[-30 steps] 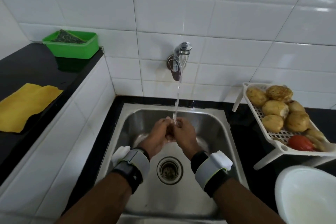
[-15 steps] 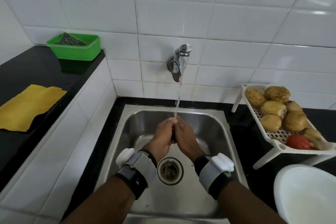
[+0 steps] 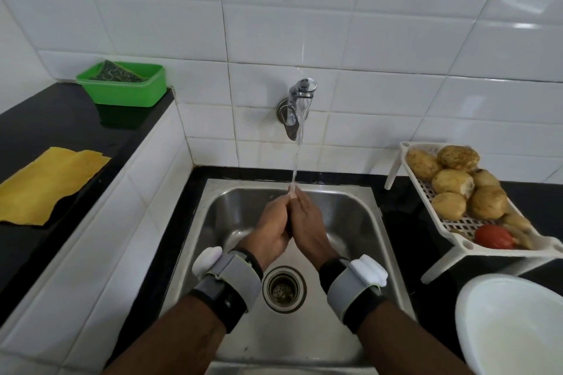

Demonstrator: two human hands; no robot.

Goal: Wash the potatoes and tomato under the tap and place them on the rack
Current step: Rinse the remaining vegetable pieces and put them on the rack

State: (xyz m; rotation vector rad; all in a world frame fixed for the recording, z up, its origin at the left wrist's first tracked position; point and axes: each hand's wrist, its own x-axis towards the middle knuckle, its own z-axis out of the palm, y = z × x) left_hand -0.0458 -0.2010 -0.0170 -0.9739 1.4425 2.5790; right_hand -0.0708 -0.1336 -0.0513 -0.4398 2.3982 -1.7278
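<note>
Water runs from the wall tap (image 3: 297, 106) in a thin stream onto my fingertips. My left hand (image 3: 272, 228) and my right hand (image 3: 309, 227) are pressed palm to palm over the steel sink (image 3: 350, 213), fingers pointing up and away. I see nothing held between them. Several brown potatoes (image 3: 452, 183) lie piled on the white slotted rack (image 3: 457, 224) to the right of the sink. The red tomato (image 3: 493, 237) sits at the rack's near end.
The drain (image 3: 284, 288) lies below my wrists. A white bowl (image 3: 511, 329) stands at the lower right, just in front of the rack. On the raised black counter at left are a yellow cloth (image 3: 48, 183) and a green container (image 3: 122, 87).
My hands have gone from loosely cupped together to pressed flat palm to palm under the stream. The rack and its contents have not moved.
</note>
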